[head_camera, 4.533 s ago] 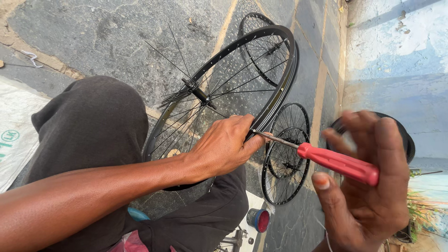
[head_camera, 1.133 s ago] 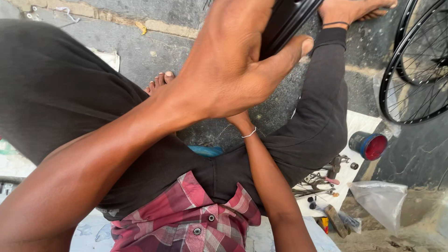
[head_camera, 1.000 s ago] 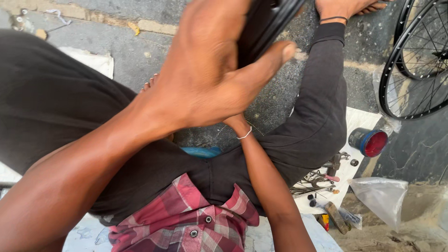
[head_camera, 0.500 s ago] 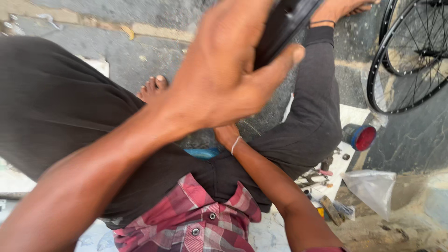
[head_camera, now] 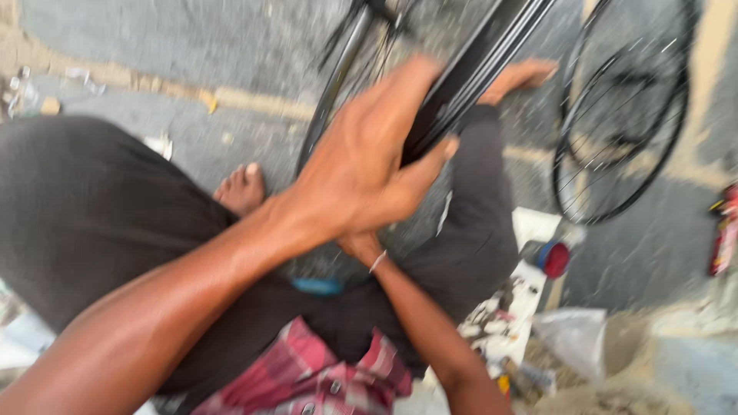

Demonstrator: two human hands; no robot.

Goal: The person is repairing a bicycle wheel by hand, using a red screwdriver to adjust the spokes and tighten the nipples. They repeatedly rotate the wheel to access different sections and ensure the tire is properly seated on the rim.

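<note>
Your left hand [head_camera: 361,173] grips the black metal bicycle wheel rim [head_camera: 469,73], upper centre.
Your right hand is hidden behind it, so its grip is unreadable; the rim work looks unfinished.

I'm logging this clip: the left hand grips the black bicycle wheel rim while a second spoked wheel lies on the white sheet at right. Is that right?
Not quite. In the head view the left hand does grip the black bicycle wheel rim, but the second spoked wheel rests on the grey paved ground, not on the white sheet.
</note>
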